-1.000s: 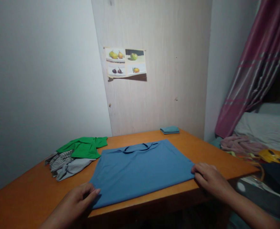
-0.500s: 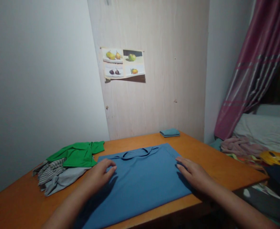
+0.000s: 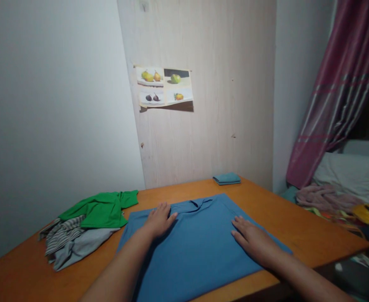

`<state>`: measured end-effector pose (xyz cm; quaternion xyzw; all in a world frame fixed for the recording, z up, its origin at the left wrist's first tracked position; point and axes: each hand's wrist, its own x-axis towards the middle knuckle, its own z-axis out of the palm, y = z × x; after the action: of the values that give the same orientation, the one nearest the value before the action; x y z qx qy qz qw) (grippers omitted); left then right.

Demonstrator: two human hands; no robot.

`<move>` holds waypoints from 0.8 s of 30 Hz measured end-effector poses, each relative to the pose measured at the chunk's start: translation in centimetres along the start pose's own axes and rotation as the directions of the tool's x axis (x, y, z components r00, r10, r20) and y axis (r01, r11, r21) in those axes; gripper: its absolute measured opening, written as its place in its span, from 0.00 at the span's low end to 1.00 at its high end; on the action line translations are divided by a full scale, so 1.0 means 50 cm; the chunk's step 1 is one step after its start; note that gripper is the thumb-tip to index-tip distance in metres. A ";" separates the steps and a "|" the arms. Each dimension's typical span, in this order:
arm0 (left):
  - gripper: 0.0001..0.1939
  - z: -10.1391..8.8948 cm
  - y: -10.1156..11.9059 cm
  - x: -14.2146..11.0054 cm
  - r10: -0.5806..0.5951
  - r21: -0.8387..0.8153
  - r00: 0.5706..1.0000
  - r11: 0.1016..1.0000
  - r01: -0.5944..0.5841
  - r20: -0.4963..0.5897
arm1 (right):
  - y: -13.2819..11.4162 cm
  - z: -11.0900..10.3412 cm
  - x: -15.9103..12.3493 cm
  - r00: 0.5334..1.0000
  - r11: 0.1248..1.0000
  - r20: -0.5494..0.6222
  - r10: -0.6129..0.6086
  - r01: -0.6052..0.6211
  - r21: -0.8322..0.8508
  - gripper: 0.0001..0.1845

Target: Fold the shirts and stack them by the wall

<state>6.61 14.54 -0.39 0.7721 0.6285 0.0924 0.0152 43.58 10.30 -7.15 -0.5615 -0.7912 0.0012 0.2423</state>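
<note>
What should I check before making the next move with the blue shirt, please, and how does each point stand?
1. Blue shirt spread out on the table: ok, broadly flat, with creases near the collar.
2. Collar fully in sight: not ok, the left hand covers part of it.
3. Right hand free of any grip: ok, it is open over the shirt's right side.
4. Folded teal cloth clear of the shirt: ok, it lies apart near the far edge.
5. Green garment clear of the shirt: cannot tell, they lie very close.
6. Shirt's near left corner flat: cannot tell, it is out of view.
</note>
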 end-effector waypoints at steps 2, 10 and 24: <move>0.39 0.009 -0.001 -0.008 0.014 0.005 0.998 1.000 -0.014 0.055 | -0.001 -0.001 -0.002 1.000 1.000 -0.004 0.003 -0.003 0.008 0.30; 0.40 0.007 -0.004 -0.016 0.024 0.015 0.997 1.000 -0.025 0.079 | 0.007 0.009 -0.005 0.999 0.999 -0.034 -0.001 0.002 0.040 0.29; 0.41 0.029 0.064 0.047 0.076 0.025 0.996 0.997 -0.078 0.052 | -0.002 0.003 -0.008 0.999 1.000 -0.033 0.011 -0.011 0.010 0.29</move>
<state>10.38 16.29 -1.06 0.7980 0.5989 0.0648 0.0172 43.55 9.97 -7.40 -0.5647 -0.7839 -0.0028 0.2579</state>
